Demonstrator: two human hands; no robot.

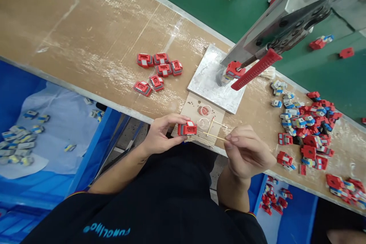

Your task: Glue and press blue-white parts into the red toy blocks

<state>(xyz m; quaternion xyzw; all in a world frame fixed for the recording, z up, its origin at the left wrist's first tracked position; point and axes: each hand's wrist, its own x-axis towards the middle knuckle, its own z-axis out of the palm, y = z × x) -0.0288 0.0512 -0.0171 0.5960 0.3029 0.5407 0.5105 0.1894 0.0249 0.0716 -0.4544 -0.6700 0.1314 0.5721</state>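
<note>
Between the thumb and fingers of my left hand (162, 134) is a red toy vehicle part (187, 128) with a white patch, held near the table's front edge. My right hand (248, 151) pinches a thin wooden stick (215, 136), its far end pointing left toward the red part without touching it. Past the stick, a clear small cup (203, 123) and a second cup with red contents (205, 111) sit on a cardboard piece (219, 113). Other thin sticks (211, 126) lie beside the cups.
A metal plate (200, 80) carries a press with a red handle (256, 69), above a red part. Several red parts (164, 70) stand left of it. Piles of red and blue-white parts (310, 122) lie right. Blue bins (94, 148) flank my body. A blurred hand shows bottom right.
</note>
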